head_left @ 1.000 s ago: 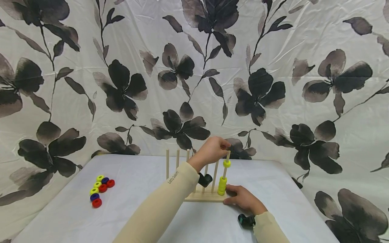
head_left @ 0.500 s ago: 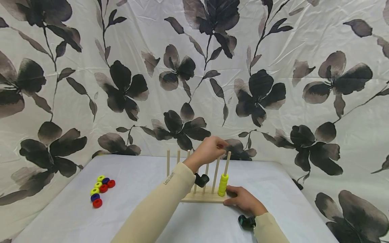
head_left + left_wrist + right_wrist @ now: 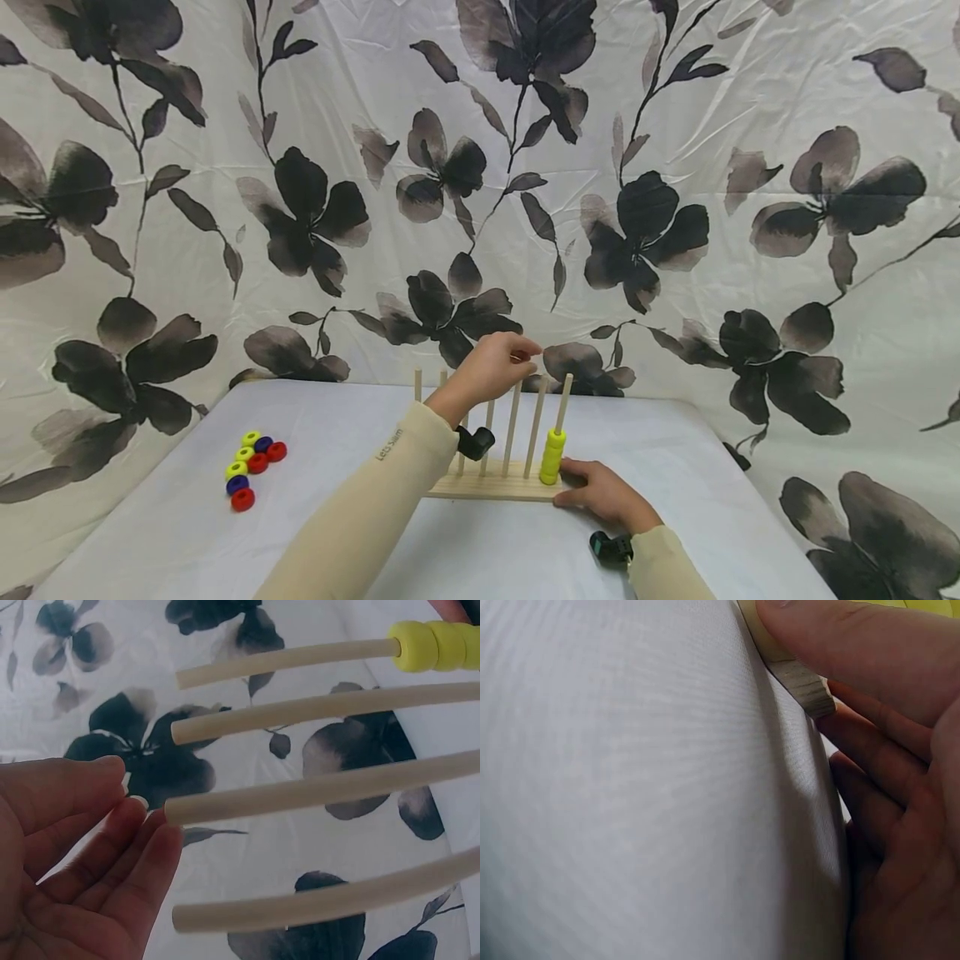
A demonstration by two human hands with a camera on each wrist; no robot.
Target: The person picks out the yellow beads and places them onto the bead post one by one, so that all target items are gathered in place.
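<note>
A wooden peg rack (image 3: pixel 495 487) stands on the table with a row of upright pegs (image 3: pixel 536 429). Yellow rings (image 3: pixel 552 457) are stacked on its rightmost peg, and the other visible pegs are bare. My left hand (image 3: pixel 493 367) hovers at the peg tops with nothing in it; in the left wrist view its loosely bent fingers (image 3: pixel 154 859) are beside a bare peg's tip. At the rack's right end, my right hand (image 3: pixel 603 493) grips the base, thumb (image 3: pixel 870 652) on the near side and fingers behind. My left forearm hides part of the rack's left side.
Loose rings lie in a group on the left of the white-covered table (image 3: pixel 337 417): yellow (image 3: pixel 236 471), blue (image 3: pixel 237 484) and red (image 3: pixel 242 499) ones. A floral curtain (image 3: pixel 480 208) hangs behind the table's far edge.
A yellow ring slid down the rightmost peg onto the stack. My left hand let it go and moved left, away from that peg. My right hand stays at the base.
</note>
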